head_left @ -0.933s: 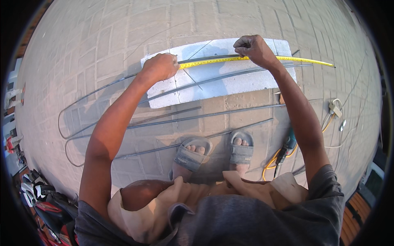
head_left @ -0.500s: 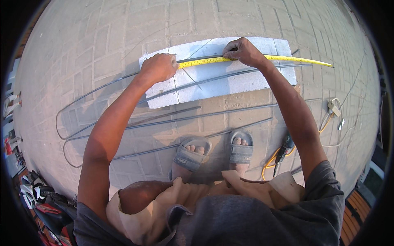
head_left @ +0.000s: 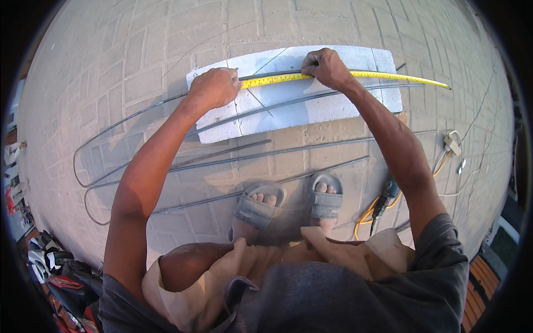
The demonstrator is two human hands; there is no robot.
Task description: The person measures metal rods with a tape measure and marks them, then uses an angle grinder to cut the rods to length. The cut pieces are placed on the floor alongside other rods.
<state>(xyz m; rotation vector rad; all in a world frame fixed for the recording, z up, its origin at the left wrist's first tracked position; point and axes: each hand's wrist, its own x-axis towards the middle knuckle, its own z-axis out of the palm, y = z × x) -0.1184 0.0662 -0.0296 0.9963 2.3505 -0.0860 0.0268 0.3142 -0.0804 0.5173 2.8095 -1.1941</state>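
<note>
A long white block (head_left: 327,111) with dark lines drawn on it lies across the paving in front of me. Over it stretches a yellow tape measure (head_left: 272,81), its blade running past the block's right end. My left hand (head_left: 214,89) is closed in a fist around the blade's left part; whether the tape's case sits inside is hidden. Farther right, my right hand (head_left: 328,69) pinches the blade at its far edge. A thin dark metal rod (head_left: 139,114), bent into a hairpin at the left, runs along the blade under both hands. Its other leg crosses the block nearer me.
A second bent rod (head_left: 222,162) and a short rod (head_left: 222,154) lie on the paving between the block and my sandals (head_left: 326,195). A power tool (head_left: 384,201) with an orange cord rests at my right, near a socket block (head_left: 452,145). Motorbike parts (head_left: 69,283) stand lower left.
Both hands hold nearly the same places on the tape and rod. My right hand has shifted very slightly; the whole view has tilted a little.
</note>
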